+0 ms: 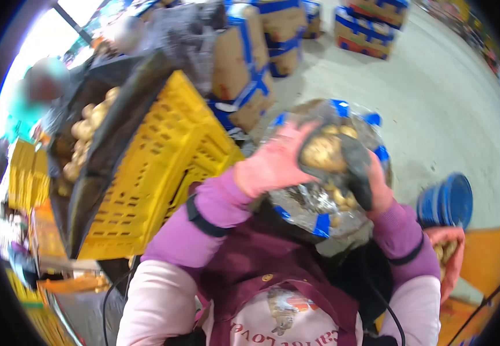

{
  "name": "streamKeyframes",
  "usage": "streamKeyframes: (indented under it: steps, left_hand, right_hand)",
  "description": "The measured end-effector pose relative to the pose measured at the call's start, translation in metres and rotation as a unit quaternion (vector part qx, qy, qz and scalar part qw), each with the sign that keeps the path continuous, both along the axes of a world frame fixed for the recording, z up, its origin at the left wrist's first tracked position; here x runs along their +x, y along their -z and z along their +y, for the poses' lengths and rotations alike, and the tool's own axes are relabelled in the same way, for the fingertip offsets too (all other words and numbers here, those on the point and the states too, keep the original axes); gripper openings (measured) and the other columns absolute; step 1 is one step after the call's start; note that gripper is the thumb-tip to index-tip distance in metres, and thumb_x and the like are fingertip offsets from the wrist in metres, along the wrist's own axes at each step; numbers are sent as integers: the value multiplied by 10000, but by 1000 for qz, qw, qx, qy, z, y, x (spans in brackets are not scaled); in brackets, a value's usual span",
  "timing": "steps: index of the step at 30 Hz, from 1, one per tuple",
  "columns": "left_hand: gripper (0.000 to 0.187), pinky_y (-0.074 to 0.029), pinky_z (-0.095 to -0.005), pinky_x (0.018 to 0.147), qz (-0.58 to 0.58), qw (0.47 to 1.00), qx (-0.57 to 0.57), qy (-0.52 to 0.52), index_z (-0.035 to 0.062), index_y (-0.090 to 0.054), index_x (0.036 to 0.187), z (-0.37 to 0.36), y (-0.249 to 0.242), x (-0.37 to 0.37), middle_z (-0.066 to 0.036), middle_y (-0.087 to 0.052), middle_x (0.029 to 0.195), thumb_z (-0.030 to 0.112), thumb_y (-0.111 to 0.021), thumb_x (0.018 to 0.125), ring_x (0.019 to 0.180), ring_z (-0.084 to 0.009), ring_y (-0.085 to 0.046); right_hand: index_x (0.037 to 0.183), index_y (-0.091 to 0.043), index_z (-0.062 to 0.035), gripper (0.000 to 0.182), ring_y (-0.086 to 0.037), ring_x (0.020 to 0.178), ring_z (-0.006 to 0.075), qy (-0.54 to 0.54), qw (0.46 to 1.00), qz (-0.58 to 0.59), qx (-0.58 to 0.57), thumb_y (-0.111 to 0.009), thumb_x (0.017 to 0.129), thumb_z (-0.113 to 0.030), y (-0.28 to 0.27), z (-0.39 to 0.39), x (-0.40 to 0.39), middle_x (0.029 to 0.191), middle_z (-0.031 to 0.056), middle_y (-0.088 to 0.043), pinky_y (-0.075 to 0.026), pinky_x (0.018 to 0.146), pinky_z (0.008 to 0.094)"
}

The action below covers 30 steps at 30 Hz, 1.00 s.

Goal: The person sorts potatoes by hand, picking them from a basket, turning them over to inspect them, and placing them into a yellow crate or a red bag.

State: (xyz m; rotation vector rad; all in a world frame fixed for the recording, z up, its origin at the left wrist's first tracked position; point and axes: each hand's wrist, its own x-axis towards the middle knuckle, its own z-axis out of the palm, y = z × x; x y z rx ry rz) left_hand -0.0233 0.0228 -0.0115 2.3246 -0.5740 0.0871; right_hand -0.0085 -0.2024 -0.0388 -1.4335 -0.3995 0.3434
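Note:
My left hand, in a pink glove with a dark grip coating, curls around the left side of some pale brown potatoes. From the other side, my right hand in a matching glove closes against them. Blur hides exactly how many potatoes lie between the palms. Both hands are above a box lined with clear plastic and fastened with blue tape. More potatoes show inside it, partly covered by my hands.
To the left stands a tilted yellow slotted crate with a dark liner holding potatoes. Taped cartons are stacked ahead. A blue bucket and a red mesh sack stand on the right. People are at the far left.

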Motion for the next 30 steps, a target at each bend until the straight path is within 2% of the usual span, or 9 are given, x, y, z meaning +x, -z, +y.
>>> streamKeyframes:
  steps: [4,6,8,13,15,18,20,26,30]
  left_hand:
    - [688,-491,-356,958,53,966,-248,61,10,-523,1306,12,-11,4,-107,-616,1230,139,-839,709,1096,-207,-614]
    - [512,-559,-339,790,321,800,-499,89,21,-553,1265,37,-52,-14,-117,-641,1163,148,-758,813,922,-192,-673]
    - [562,-589,-305,632,132,749,-643,88,23,-477,1314,57,-85,-27,-139,-648,1080,372,-656,911,805,-204,-687]
    - [570,-570,-321,752,15,636,-751,175,37,-486,1332,149,-131,-26,-126,-660,1060,454,-570,954,829,-198,-668]
    - [539,-555,-278,751,-21,743,-669,-6,8,-448,1376,137,-127,-30,-118,-622,1161,361,-553,983,927,-183,-647]
    - [459,-557,-317,772,0,848,-523,-89,-19,-529,1307,86,-92,-34,-163,-652,1114,244,-618,942,874,-210,-666]
    - [445,-538,-315,827,90,863,-486,-102,-12,-536,1310,50,-76,-34,-151,-640,1164,101,-631,891,964,-214,-648]
    - [558,-439,-393,1011,-27,984,-105,-144,37,-526,1296,18,-12,-24,-177,-597,1237,189,-736,801,1164,-301,-576]
    - [483,-478,-357,938,-32,987,-52,-150,16,-589,1225,12,-20,-22,-167,-618,1187,74,-748,773,1082,-304,-613]
  right_hand:
    - [1204,-564,15,424,-531,466,98,-23,982,142,122,-396,1029,-333,-31,1,-10,809,68,-631,-360,364,204]
    - [1240,-569,-1,549,-384,406,38,33,998,35,50,-273,1057,-426,-46,6,-20,712,-15,-554,-274,363,174]
    - [1222,-585,-10,499,-378,401,36,33,996,71,43,-324,1053,-401,-51,6,-17,717,-16,-553,-288,383,173]
    - [1326,-543,-59,382,-597,1075,202,-77,989,111,67,-492,1000,-253,-8,-17,11,1320,87,-563,-492,920,328]
    - [1277,-571,-11,373,-655,939,186,-19,994,-98,-34,-510,994,-247,43,-31,36,1143,97,-649,-556,773,324]
    - [1120,-675,-61,221,-649,739,96,52,971,109,-208,-623,911,-108,67,-29,59,857,35,-684,-538,591,268]
    - [1134,-668,-71,338,-686,940,314,3,890,-109,-443,-632,816,-181,102,-23,67,999,207,-702,-547,812,391]
    - [1147,-659,12,497,-647,1072,354,-313,636,-49,-703,-555,811,-339,232,26,39,1153,258,-651,-508,935,430]
    - [1126,-697,-51,444,-645,1113,288,-226,672,-104,-697,-590,810,-345,386,28,-6,1197,159,-667,-520,904,414]
